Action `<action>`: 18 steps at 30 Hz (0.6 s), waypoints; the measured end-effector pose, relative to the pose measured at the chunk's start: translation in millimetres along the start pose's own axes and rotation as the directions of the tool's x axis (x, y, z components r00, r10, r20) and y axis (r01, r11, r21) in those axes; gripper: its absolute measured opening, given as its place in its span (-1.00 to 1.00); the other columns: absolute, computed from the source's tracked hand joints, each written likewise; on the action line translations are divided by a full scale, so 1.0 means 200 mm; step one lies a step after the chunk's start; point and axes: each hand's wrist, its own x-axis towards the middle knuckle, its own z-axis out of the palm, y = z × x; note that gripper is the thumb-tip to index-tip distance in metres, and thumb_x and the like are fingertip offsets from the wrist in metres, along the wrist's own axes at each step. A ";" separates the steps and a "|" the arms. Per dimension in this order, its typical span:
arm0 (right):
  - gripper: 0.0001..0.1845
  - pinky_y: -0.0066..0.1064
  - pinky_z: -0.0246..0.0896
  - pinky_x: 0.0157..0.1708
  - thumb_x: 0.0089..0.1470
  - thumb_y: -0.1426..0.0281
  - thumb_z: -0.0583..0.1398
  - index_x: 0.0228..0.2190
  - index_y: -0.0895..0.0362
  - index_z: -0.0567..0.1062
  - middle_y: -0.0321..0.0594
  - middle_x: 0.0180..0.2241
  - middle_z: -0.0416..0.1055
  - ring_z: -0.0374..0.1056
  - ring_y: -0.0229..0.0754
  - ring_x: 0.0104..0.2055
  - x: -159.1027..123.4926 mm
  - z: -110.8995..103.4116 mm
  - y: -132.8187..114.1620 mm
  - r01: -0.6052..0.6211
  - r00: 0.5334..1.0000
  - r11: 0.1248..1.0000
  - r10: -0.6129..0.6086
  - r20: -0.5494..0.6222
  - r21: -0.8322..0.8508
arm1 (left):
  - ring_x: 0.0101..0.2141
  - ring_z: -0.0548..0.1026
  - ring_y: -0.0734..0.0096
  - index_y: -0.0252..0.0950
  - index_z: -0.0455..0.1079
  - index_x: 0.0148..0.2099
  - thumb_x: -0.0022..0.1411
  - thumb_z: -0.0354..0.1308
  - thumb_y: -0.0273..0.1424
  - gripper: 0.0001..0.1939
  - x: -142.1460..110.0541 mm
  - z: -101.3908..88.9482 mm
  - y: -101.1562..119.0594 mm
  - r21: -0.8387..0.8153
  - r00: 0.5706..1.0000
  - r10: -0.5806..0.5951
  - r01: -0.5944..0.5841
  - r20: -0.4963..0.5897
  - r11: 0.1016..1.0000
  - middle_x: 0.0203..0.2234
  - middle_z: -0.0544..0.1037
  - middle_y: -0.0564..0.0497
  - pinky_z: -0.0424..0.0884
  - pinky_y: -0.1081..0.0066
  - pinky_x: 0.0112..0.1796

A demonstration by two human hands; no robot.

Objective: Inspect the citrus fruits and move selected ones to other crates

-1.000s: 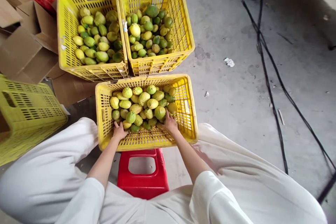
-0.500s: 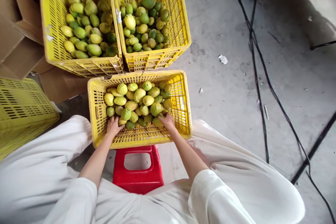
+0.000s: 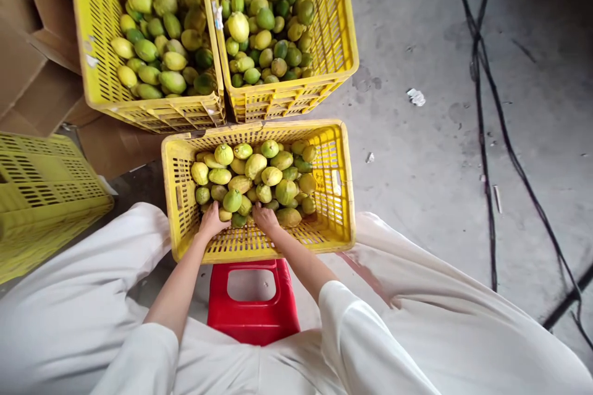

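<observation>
A shallow yellow crate (image 3: 345,197) holds a heap of green and yellow lemons (image 3: 256,166) in front of me. At its near left side, my left hand (image 3: 214,222) is closed around a small yellow lemon (image 3: 225,215), thumb on the near side. My right hand (image 3: 266,218) reaches into the near middle of the heap. Its fingertips are hidden among the fruit, so its grip cannot be made out. Just right of it lies a large yellow-green lemon (image 3: 288,218). The crate rests above a red plastic stool (image 3: 252,324) between my knees.
Two deeper yellow crates, a left one (image 3: 152,117) and a right one (image 3: 296,99), stand beyond with more lemons. Another yellow crate (image 3: 46,197) and cardboard boxes (image 3: 41,86) are at the left. Black cables (image 3: 486,136) cross the floor on the right.
My right hand has moved left from the right part of the heap to its middle. My left hand stays at the near left side. The view has shifted slightly.
</observation>
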 end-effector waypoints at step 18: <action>-0.61 -0.11 0.30 0.02 0.13 0.32 0.25 -0.02 0.17 0.41 -0.09 0.02 0.40 0.36 -0.06 0.02 -0.11 -0.14 0.10 -0.002 1.000 0.756 0.020 -0.019 0.654 | -0.37 0.58 0.21 -0.15 0.29 -0.18 0.09 0.14 -0.14 -0.71 -0.25 -0.30 0.24 -0.880 0.966 0.047 0.210 0.253 0.427 -0.44 0.53 0.02 0.52 0.20 -0.40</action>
